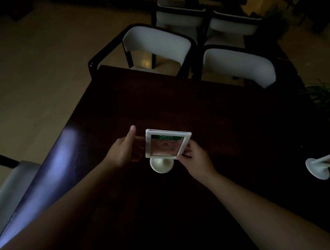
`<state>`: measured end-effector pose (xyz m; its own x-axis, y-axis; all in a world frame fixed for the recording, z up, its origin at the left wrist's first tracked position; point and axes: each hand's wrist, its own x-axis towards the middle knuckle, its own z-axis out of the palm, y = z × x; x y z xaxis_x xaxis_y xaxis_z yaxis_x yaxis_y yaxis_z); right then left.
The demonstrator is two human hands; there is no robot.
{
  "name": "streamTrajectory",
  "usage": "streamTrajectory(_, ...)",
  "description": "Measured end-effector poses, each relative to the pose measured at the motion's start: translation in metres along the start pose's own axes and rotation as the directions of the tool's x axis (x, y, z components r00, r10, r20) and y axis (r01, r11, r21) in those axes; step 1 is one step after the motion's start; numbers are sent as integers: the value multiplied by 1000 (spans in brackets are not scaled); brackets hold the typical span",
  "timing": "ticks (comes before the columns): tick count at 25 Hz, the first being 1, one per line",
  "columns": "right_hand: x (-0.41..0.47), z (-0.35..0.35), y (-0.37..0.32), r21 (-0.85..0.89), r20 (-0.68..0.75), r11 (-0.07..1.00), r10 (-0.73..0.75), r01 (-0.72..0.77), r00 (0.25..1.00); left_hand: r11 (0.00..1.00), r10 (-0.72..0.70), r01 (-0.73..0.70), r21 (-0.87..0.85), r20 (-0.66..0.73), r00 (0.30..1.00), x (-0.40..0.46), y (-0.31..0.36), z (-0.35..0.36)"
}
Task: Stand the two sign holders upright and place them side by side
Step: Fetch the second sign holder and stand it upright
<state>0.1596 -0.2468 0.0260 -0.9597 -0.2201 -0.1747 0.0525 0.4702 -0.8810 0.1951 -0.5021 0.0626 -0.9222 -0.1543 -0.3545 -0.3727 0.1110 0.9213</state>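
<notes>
While gripped two-handed, sign holder (pixel 166 144) upright.

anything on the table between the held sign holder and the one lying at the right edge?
Nothing visible. Both hands, left hand and right hand, are at the upright sign holder. The dark table between it and the tipped-over sign holder looks bare, though the light is dim.
</notes>
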Motion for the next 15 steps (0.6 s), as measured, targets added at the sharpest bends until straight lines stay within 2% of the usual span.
streamTrajectory(1,-5,2,2,5,-26,999,47,-47,999,999,2,2,54,-63,998,-2,-8,1)
streamTrajectory(2,-10,4,5,-49,-62,995,80,-83,995,983,36,-15,181,-113,993,-4,-17,1)
streamTrajectory(3,-17,7,9,-155,-91,983,88,-101,992,928,105,-51,370,-128,986,-6,-28,0)
streamTrajectory(5,-32,13,15,-377,-69,924,41,-65,997,711,243,-165,683,-18,970,-11,-49,-1)
streamTrajectory(6,-38,16,17,-453,-9,891,23,-25,1000,602,283,-228,765,63,957,-14,-57,0)
streamTrajectory(8,-48,24,18,-559,127,827,11,63,992,431,313,-334,838,208,927,-19,-69,6)
streamTrajectory(10,-53,33,18,-631,218,756,-41,173,975,314,299,-410,856,321,899,-22,-78,12)
streamTrajectory(12,-55,43,17,-669,273,702,-73,244,959,251,264,-461,851,399,878,-22,-83,19)
streamTrajectory(15,-54,57,18,-691,313,674,-44,259,949,194,210,-490,850,452,867,-20,-89,28)
